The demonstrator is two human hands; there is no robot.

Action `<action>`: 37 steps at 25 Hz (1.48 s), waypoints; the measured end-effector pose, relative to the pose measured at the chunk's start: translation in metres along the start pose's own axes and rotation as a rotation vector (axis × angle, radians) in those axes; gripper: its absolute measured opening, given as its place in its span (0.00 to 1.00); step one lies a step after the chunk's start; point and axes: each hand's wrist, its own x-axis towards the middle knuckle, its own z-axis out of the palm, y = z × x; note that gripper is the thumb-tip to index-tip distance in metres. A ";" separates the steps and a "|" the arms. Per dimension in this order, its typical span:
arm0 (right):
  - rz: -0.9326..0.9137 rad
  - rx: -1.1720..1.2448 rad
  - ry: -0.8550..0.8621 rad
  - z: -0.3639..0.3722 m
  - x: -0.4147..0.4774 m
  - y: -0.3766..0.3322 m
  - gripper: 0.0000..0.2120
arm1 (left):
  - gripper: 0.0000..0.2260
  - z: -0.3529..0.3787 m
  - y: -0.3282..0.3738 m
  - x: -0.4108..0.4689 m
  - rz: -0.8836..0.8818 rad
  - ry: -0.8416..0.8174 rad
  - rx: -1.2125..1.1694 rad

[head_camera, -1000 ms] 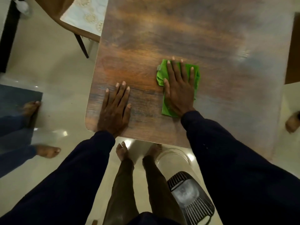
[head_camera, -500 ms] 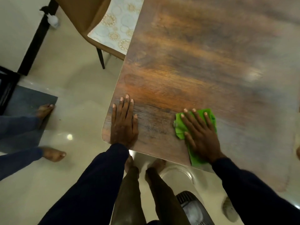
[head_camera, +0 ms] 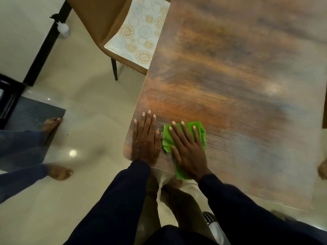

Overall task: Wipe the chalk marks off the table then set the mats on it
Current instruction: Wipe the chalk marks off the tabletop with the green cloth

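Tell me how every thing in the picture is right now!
table: no mats on it yet.
chair: upright beside the table.
mat: lying on the chair's seat.
cloth: crumpled, hanging over the table's near edge.
left hand: flat on the table's corner, holding nothing.
right hand: flat, pressing the cloth.

Low in the frame's middle, the left hand [head_camera: 145, 140] lies flat, palm down, fingers straight and together, just beside the flat, spread-fingered right hand [head_camera: 189, 151], both arms in dark navy sleeves [head_camera: 115, 200] rising from the bottom edge.
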 end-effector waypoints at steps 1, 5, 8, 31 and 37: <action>-0.031 -0.016 -0.007 -0.001 -0.016 0.009 0.30 | 0.25 -0.002 -0.001 0.001 0.018 -0.014 0.004; 0.016 -0.025 0.012 -0.016 -0.047 0.063 0.30 | 0.26 -0.004 0.000 0.001 0.073 -0.087 -0.044; 0.140 -0.025 0.070 -0.025 -0.015 0.098 0.29 | 0.26 -0.002 -0.002 0.004 0.172 -0.135 0.017; 0.214 0.017 0.137 -0.038 0.011 0.182 0.30 | 0.26 0.020 0.069 0.001 -0.071 -0.081 0.081; -0.039 0.011 0.053 -0.017 0.037 0.071 0.30 | 0.27 0.002 0.019 -0.003 -0.162 -0.050 0.104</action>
